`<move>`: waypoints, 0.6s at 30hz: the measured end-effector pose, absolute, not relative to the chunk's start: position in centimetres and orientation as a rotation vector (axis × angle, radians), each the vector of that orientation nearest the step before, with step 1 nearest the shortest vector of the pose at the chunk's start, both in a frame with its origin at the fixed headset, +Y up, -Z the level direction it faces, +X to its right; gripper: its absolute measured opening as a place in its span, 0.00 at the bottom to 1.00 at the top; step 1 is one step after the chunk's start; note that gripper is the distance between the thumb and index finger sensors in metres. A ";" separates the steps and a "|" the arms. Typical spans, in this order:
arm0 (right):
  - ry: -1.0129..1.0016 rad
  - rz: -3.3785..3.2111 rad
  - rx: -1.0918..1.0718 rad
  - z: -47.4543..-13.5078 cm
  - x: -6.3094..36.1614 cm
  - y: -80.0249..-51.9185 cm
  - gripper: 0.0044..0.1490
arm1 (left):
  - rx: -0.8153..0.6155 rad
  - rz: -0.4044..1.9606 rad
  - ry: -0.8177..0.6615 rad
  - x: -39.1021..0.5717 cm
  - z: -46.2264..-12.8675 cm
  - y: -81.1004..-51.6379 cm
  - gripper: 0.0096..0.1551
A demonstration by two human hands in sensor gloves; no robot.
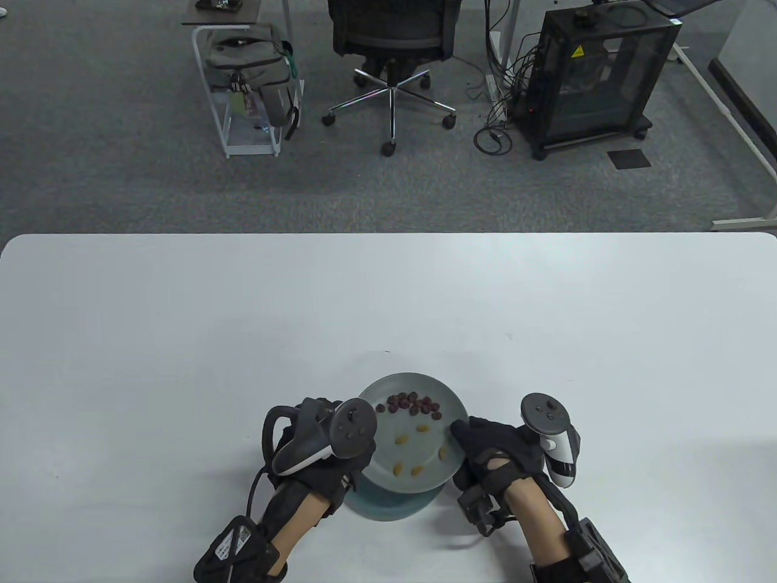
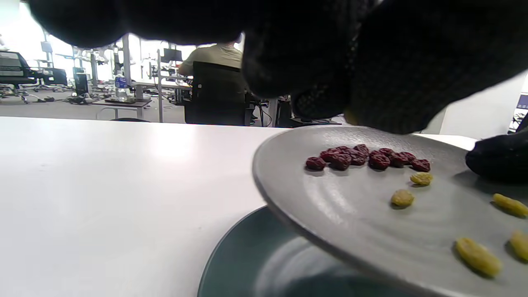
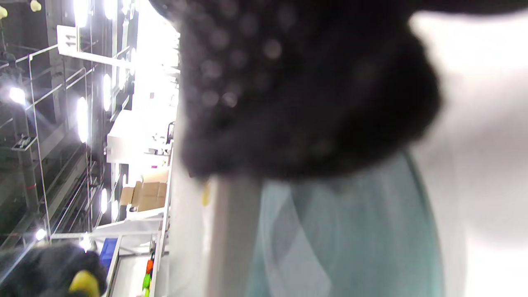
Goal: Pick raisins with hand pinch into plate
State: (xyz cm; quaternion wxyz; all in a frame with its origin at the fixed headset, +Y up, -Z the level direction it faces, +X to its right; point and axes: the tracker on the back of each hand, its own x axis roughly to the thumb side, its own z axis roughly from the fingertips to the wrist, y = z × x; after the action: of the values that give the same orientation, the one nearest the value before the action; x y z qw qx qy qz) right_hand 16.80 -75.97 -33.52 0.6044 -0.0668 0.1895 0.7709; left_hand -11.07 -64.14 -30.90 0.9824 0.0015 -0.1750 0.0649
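A light grey plate (image 1: 388, 452) carries a cluster of red raisins (image 1: 416, 404) and several yellow raisins (image 1: 402, 438). It is held tilted above a darker teal plate (image 1: 388, 509) that lies on the table. My right hand (image 1: 464, 434) grips the grey plate's right rim. My left hand (image 1: 309, 410) is at the plate's left rim, mostly under its tracker. In the left wrist view its fingertips (image 2: 346, 111) hang over the plate's far edge, pinching a yellow raisin (image 2: 350, 117). That raisin also shows in the right wrist view (image 3: 84, 282).
The white table (image 1: 182, 340) stretches wide around the plates. An office chair (image 1: 391, 36), a trolley with a bag (image 1: 249, 67) and a black cabinet (image 1: 598, 67) stand on the floor beyond the far edge.
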 end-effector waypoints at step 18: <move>0.290 1.712 -0.290 -34.4 22.8 -75.6 0.33 | -0.204 -0.033 -0.236 -9.1 -36.5 -70.7 0.23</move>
State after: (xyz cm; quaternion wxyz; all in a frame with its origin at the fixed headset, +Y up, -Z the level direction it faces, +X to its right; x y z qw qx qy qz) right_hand 22.78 -75.59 -34.43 0.6370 -0.1271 0.1271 0.7496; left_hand -9.07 -70.68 -36.47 0.9877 -0.1016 -0.1176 -0.0166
